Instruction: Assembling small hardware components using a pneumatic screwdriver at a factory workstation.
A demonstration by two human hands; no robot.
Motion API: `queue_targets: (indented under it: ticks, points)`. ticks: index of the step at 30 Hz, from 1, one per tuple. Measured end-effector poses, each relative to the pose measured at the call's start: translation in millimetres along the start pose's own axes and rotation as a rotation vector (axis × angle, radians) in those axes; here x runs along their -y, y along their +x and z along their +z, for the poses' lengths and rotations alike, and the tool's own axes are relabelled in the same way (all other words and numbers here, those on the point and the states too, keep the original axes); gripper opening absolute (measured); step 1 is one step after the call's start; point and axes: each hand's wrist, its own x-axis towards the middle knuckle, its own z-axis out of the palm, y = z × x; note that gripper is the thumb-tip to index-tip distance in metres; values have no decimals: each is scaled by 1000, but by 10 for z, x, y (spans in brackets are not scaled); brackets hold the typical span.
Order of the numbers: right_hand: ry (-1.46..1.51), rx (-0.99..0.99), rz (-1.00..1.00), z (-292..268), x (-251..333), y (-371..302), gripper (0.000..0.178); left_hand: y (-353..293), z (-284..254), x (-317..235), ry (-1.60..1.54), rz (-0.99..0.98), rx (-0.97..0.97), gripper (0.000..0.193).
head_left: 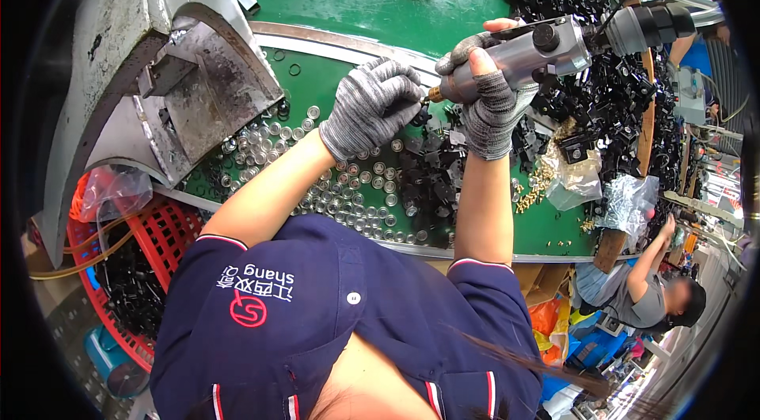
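My right hand (492,107), in a grey glove with bare fingertips, is wrapped round a silver power screwdriver (530,54). The tool lies slanted, its brass-coloured nose (434,94) pointing left. Right at that nose, my gloved left hand (372,107) is closed in a pinch. Its fingers mostly hide what they hold; a bit of dark material shows just below the fingertips. Beneath both hands, a heap of small black parts (431,167) lies on the green worktop (317,76). Round silver metal pieces (348,198) are scattered below my left hand.
A heavy grey metal frame (119,64) stands at the left, above a red basket (178,234) of black parts. Brass screws (538,182) lie beside a clear plastic bag (578,182). Black assemblies (609,95) are piled at the right. Another person (633,301) works farther right.
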Motion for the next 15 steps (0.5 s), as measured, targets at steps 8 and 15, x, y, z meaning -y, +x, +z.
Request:
queue_targets:
  ticks: [8,15]
  points:
    - [0,295,61,-99,4,105,41,34,-42,-10,-102,-10,51,15]
    - [37,215,63,-65,61,77,42,27,-71,14,-106,0,78,14]
